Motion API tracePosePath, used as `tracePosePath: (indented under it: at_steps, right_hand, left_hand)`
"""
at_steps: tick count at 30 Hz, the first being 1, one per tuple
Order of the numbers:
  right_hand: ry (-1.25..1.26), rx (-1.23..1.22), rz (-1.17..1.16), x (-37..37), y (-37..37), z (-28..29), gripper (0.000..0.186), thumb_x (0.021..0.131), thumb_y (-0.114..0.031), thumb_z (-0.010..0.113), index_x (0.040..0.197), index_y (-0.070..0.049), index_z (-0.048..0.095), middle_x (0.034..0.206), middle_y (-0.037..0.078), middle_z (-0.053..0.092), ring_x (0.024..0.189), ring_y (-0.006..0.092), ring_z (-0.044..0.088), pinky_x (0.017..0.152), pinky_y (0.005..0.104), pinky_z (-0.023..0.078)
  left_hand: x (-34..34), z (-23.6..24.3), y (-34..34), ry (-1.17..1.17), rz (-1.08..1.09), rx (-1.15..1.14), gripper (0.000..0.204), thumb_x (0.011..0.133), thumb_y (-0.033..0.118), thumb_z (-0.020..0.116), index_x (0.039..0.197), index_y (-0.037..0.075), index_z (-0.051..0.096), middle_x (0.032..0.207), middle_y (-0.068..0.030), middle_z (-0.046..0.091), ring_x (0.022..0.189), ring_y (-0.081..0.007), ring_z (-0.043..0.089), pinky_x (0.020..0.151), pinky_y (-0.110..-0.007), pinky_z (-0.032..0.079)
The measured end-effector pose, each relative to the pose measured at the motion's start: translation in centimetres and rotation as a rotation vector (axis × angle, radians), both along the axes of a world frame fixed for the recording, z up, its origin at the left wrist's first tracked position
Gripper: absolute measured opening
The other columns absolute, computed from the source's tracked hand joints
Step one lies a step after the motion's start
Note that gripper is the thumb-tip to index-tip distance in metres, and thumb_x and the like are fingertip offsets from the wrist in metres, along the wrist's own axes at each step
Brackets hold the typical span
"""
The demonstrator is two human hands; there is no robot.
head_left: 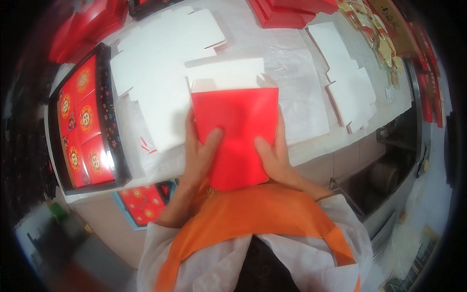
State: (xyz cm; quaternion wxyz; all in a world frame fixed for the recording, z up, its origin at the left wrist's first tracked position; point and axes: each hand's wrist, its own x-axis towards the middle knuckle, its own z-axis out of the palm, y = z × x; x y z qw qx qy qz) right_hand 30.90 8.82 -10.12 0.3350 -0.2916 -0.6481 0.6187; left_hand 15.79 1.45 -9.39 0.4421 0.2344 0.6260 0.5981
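Between my two hands is a red cardboard box (237, 138), held upright against my orange apron. White flaps stand open at its far end. My left hand (200, 148) grips its left side, the thumb lying on the red face and the fingers mostly hidden behind. On the opposite side my right hand (275, 153) holds it the same way. Past the box, flat white carton blanks (151, 82) lie stacked on the covered table (296, 104). Whether anything is inside the box cannot be seen.
A black patterned tray (114, 160) of red printed packs stands at the table's left. More white blanks (348, 82) lie to the right. Red boxes (279, 14) sit at the back, packaged goods (374, 34) at the far right. Below the table edge is a blue-rimmed tray (127, 211).
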Motion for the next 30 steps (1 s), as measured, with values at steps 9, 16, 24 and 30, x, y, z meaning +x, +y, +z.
tracePosePath:
  at_steps: [9,16,24,30]
  right_hand:
    - [0.024,-0.066,-0.071,0.1,2.9,1.1,0.05,0.091,-0.017,0.04,0.135,0.0,0.025,0.132,0.021,0.034,0.121,0.0256,0.036,0.101,0.0351,0.027]
    - [-0.066,0.015,-0.068,0.4,4.1,-0.4,0.03,0.095,-0.021,0.033,0.105,-0.004,0.055,0.131,0.017,0.037,0.117,0.0214,0.041,0.095,0.0314,0.035]
    - [0.055,-0.093,-0.134,-0.8,3.2,-0.2,0.018,0.095,-0.013,0.037,0.099,-0.002,0.05,0.126,0.017,0.043,0.1,0.015,0.05,0.086,0.0285,0.042]
    - [0.356,-0.389,-0.234,-1.9,3.0,0.3,0.013,0.089,0.0,0.044,0.1,-0.002,0.037,0.102,0.013,0.053,0.084,0.0102,0.052,0.073,0.0246,0.046]
  left_hand:
    - [0.0,-2.4,-2.0,-0.087,-0.114,0.023,0.068,0.084,0.014,0.053,0.139,0.003,0.015,0.13,-0.013,0.036,0.118,-0.0209,0.037,0.098,-0.032,0.032]
    - [0.4,-0.7,-1.4,0.088,-0.133,0.128,0.061,0.087,0.007,0.045,0.14,0.004,0.015,0.131,-0.0126,0.035,0.116,-0.0193,0.039,0.096,-0.029,0.033]
    - [-1.1,-1.8,0.5,0.216,-0.012,0.065,0.018,0.088,0.007,0.048,0.104,0.004,0.041,0.104,-0.0086,0.054,0.097,-0.0134,0.05,0.086,-0.026,0.04]
    - [-0.2,-1.6,1.5,0.191,0.245,0.385,0.022,0.081,-0.004,0.054,0.096,0.003,0.04,0.101,-0.0122,0.055,0.096,-0.0171,0.053,0.085,-0.029,0.042]
